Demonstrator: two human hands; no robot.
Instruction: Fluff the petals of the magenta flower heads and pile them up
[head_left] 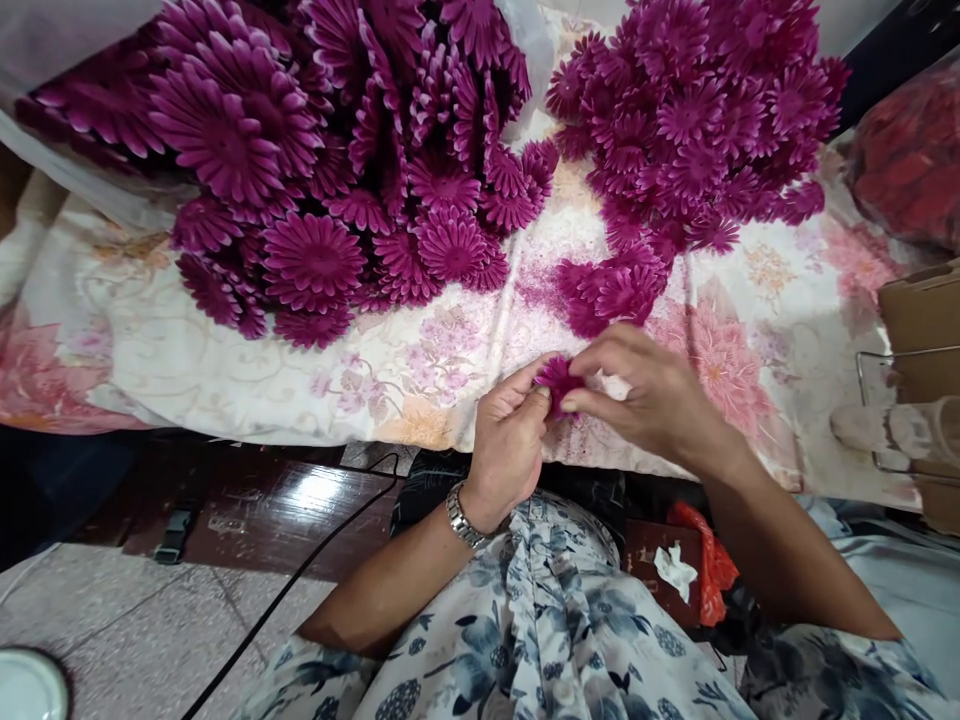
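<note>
Between my two hands, just above the near edge of the cloth, is a small purple artificial flower [557,380]. My left hand [511,425], with a metal watch on its wrist, pinches the flower's left side between thumb and fingers. From the right, my right hand [637,390] grips its other edge with thumb and fingertips. Right behind the hands lies a small cluster of purple flower pieces [615,290]. A big heap of wide layered purple petals [315,255] covers the left and middle back. Another pile of smaller purple flowers [694,110] stands at the back right.
A floral tablecloth [187,360] covers the table, dusted with purple powder near the middle. At the right are a cardboard box [922,310], a clear plastic cup [930,430] and a bag of red pieces [911,155]. A black cable [300,570] runs below the table's edge.
</note>
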